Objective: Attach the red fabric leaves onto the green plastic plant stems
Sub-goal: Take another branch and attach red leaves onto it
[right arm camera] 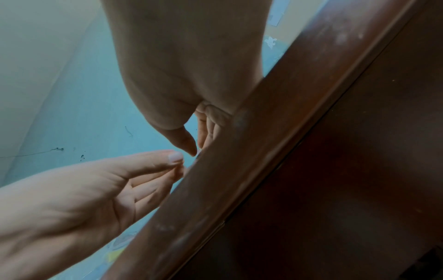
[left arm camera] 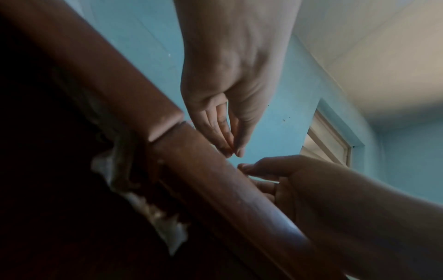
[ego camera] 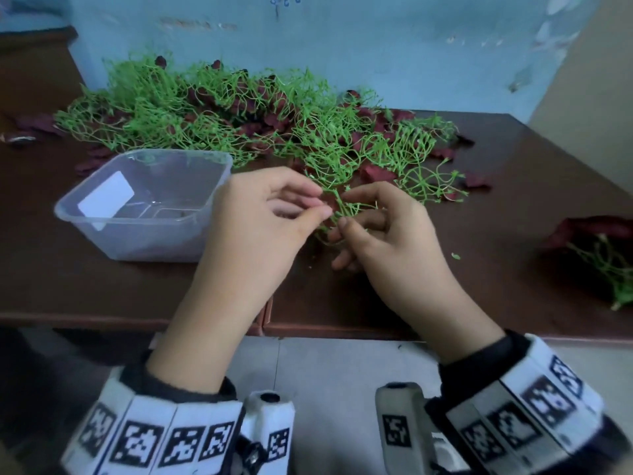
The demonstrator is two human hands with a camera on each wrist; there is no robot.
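Over the middle of the brown table, both hands meet on one green plastic stem sprig (ego camera: 354, 208). My left hand (ego camera: 323, 202) pinches a small dark red fabric leaf (ego camera: 331, 202) between thumb and forefinger, right against the sprig. My right hand (ego camera: 344, 210) grips the sprig, fingers curled round its thin branches. In the left wrist view the left hand (left arm camera: 233, 151) has its fingertips drawn together, and the right hand (left arm camera: 249, 168) sits just below it. In the right wrist view the table edge (right arm camera: 239, 151) hides leaf and sprig.
A large tangle of green stems (ego camera: 239, 108) mixed with loose red leaves (ego camera: 376, 173) covers the back of the table. A clear plastic tub (ego camera: 154, 248) stands left of my hands. Another sprig with red leaves (ego camera: 599, 248) lies at the right edge.
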